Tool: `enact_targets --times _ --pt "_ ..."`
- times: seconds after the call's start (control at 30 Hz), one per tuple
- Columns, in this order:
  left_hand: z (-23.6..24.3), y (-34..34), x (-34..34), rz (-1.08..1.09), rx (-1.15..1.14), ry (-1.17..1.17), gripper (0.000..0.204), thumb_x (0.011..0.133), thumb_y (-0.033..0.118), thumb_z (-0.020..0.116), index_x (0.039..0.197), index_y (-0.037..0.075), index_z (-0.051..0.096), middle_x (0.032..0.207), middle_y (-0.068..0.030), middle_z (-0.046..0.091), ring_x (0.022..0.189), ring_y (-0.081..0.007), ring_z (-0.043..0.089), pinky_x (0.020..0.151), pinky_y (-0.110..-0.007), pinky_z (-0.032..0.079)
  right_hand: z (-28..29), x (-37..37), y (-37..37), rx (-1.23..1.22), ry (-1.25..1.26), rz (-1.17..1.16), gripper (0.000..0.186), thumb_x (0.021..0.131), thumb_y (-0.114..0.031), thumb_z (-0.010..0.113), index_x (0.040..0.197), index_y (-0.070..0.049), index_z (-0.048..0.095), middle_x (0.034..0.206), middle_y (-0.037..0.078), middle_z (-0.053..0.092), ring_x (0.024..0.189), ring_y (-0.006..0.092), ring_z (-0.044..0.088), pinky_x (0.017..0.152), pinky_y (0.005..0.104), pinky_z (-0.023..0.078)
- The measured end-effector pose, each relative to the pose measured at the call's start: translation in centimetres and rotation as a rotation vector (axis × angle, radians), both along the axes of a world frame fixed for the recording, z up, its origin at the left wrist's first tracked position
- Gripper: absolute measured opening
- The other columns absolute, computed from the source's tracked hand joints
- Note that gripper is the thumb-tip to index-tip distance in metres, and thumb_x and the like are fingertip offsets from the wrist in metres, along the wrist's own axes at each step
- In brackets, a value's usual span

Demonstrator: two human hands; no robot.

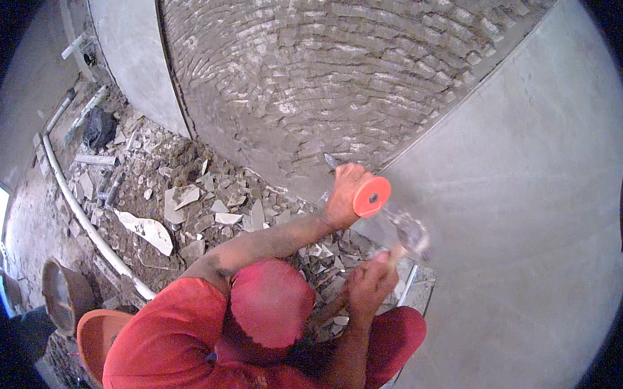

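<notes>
My left hand [346, 194] is closed round a chisel with a round orange hand guard [372, 196]. The chisel's metal tip [330, 160] pokes out beyond my fist, at the lower part of the roughly chipped wall [295, 82]. Lower and to the right, my right hand [372, 284] grips the wooden handle of a hammer. The hammer head [412, 235] is smeared by motion, just below and right of the guard and apart from it. My red sleeve and bent knees fill the bottom of the view.
Broken tile and mortar rubble [214, 204] covers the ground along the wall's foot. A white pipe [81, 212] curves through the left side. A round bucket [64, 295] and an orange container [97, 331] stand lower left. A smooth grey surface [526, 225] lies on the right.
</notes>
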State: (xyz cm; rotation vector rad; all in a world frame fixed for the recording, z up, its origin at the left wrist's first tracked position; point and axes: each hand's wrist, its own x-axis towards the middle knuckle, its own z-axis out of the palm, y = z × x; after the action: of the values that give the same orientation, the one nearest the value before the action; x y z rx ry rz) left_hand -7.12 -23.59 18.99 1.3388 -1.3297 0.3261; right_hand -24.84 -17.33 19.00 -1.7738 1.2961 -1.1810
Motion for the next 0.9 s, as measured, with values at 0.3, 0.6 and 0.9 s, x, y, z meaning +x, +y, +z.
enact_targets --times 0.3,0.6,0.9 --pt "-0.8 -0.5 0.5 0.067 0.055 -0.041 0.028 0.07 0.015 0.07 0.093 0.008 0.057 0.089 -0.0098 0.048 0.09 -0.0305 0.048 0.082 -0.044 0.035 -3.2 0.0 -0.8 -0.474 0.205 0.039 0.038 0.098 -0.046 0.043 0.08 -0.013 0.041 0.061 0.003 0.049 0.041 0.0136 0.044 0.032 0.0261 0.034" --pt "0.2 -0.1 0.4 0.025 -0.039 0.042 0.027 0.07 0.016 0.07 0.092 0.009 0.058 0.088 -0.009 0.047 0.089 -0.0293 0.048 0.081 -0.042 0.034 0.7 0.0 0.6 0.001 -1.152 0.48 0.035 0.099 -0.041 0.044 0.08 -0.012 0.041 0.061 0.002 0.046 0.042 0.0113 0.043 0.032 0.0273 0.038" --pt "0.2 -0.2 0.7 0.064 -0.043 0.061 0.027 0.07 0.017 0.07 0.093 0.009 0.058 0.088 -0.0089 0.047 0.09 -0.0287 0.047 0.081 -0.041 0.033 0.4 0.5 -0.1 0.225 -0.67 0.218 0.035 0.098 -0.039 0.048 0.079 -0.01 0.042 0.055 0.004 0.043 0.035 0.0167 0.04 0.032 0.0284 0.034"
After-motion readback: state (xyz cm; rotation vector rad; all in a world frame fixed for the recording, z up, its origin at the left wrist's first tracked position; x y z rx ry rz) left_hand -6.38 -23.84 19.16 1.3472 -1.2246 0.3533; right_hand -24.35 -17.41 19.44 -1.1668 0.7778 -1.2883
